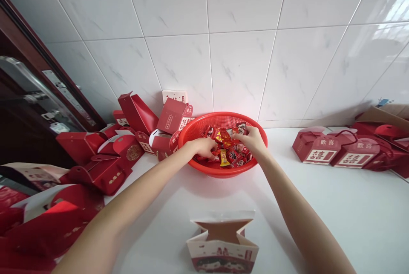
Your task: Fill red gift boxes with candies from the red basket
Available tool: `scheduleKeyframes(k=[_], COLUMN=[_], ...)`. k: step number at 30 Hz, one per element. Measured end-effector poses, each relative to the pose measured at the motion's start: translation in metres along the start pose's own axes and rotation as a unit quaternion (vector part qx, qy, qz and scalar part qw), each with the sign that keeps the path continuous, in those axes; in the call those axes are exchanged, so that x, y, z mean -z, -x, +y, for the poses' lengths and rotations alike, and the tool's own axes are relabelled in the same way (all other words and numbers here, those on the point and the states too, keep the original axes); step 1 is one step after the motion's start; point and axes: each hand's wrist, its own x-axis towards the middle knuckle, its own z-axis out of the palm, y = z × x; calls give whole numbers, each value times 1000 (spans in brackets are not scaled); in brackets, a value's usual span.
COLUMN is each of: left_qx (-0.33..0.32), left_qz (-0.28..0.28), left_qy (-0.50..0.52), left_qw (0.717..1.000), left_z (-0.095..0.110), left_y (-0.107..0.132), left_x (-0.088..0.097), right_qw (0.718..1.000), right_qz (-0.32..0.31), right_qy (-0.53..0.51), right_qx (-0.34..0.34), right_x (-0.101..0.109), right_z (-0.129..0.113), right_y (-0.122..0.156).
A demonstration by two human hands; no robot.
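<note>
A red plastic basket [220,172] stands against the wall and holds several wrapped candies [234,157], mostly red, one of them yellow [224,157]. Both my hands reach inside it. My left hand [204,148] is at the basket's left side, its fingers curled down among the candies; what they grip is hidden. At the right side, my right hand [251,139] has thumb and fingers pinched on a red wrapped candy [227,135]. Nearer to me, between my forearms, a white and red paper gift box [223,255] stands upright with its top open.
Many red gift boxes [105,171], several with open tops, crowd the left side. More red boxes [319,150] with cord handles stand at the right, beside a brown cardboard box [386,114]. A tiled wall [236,65] closes the white table's far edge. A dark door [28,95] is at left.
</note>
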Motion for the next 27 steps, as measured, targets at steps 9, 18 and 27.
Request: scheduleKeyframes(k=[9, 18, 27], left_qx=[-15, -39, -56], left_qz=[136, 214, 249], left_qy=[105, 251, 364], left_qw=[985, 943, 896], left_z=[-15, -24, -25], left_y=[-11, -18, -18], left_x=[1, -2, -3], right_qw=[1000, 1000, 1000], right_qz=[9, 7, -9], right_qy=[-4, -3, -14], right_qx=[2, -4, -21], right_x=[0, 0, 0], right_z=[1, -2, -2], right_y=[1, 2, 3])
